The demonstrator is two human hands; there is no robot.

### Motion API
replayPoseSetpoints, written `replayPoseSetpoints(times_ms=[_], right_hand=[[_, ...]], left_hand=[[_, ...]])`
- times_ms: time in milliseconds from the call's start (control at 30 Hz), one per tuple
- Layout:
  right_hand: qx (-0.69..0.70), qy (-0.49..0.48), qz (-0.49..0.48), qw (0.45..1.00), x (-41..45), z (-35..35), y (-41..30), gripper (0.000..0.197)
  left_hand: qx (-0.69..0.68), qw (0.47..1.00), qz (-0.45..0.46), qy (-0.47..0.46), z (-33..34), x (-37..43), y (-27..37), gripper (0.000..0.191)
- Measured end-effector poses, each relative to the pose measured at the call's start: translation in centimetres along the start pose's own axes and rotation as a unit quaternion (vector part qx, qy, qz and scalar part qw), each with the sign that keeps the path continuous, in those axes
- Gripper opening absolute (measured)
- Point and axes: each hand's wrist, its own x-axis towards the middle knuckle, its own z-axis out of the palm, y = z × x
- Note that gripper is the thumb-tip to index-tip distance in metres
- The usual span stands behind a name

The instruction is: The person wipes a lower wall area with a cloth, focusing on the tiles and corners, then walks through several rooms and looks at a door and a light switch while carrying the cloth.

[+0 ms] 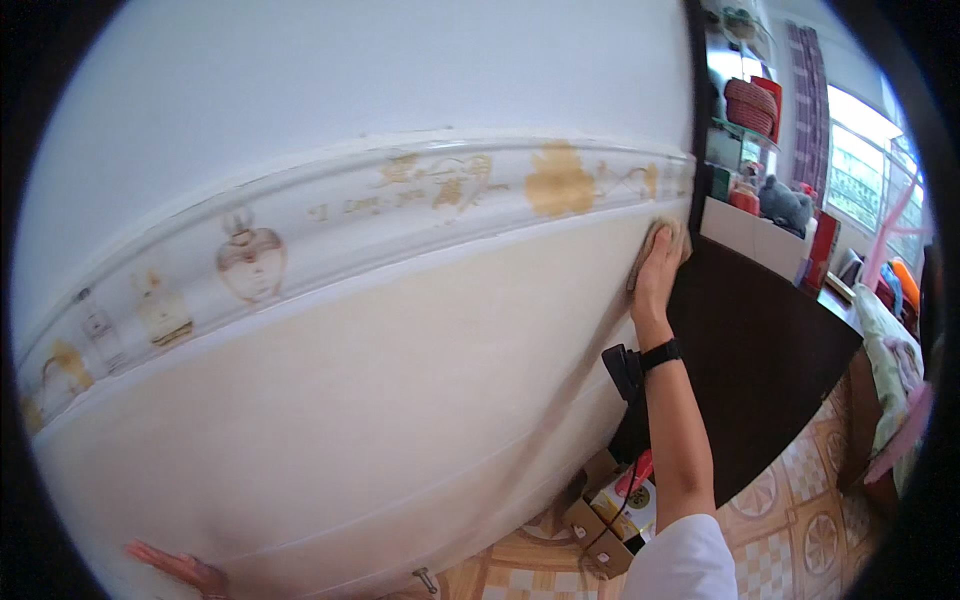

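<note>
My right hand presses a folded beige cloth flat on the cream wall tiles, just under the right end of a decorative border strip. The strip bears pictures of perfume bottles, golden flowers and writing. A black band with a small black device is strapped round my right wrist. Low at the left, my left hand is held near the tiles with its fingers extended and nothing in it; whether it touches them I cannot tell.
A dark cabinet panel stands beside my right arm. Below it are an open cardboard box with packages and a metal fitting low on the wall. Glass shelves with a woven red basket and a grey plush toy are at the right.
</note>
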Motion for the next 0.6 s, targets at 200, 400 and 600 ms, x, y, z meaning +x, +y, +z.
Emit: replayPoseSetpoints(times_ms=[200, 400, 600], right_hand=[[-0.195, -0.038, -0.281, 0.939, -11.6, 11.2, -13.3, 0.069], [-0.071, -0.277, -0.384, 0.878, -24.6, 16.6, -22.5, 0.082], [-0.139, -0.202, -0.367, 0.897, -20.4, 13.0, -15.8, 0.078]], left_hand=[[-0.065, 0.998, -0.017, -0.018, -1.0, 2.0, 0.0, 0.076], [-0.13, 0.987, -0.076, -0.057, -0.1, 1.2, -0.7, 0.072], [-0.131, 0.989, -0.01, -0.063, 0.4, 1.7, -1.0, 0.071]])
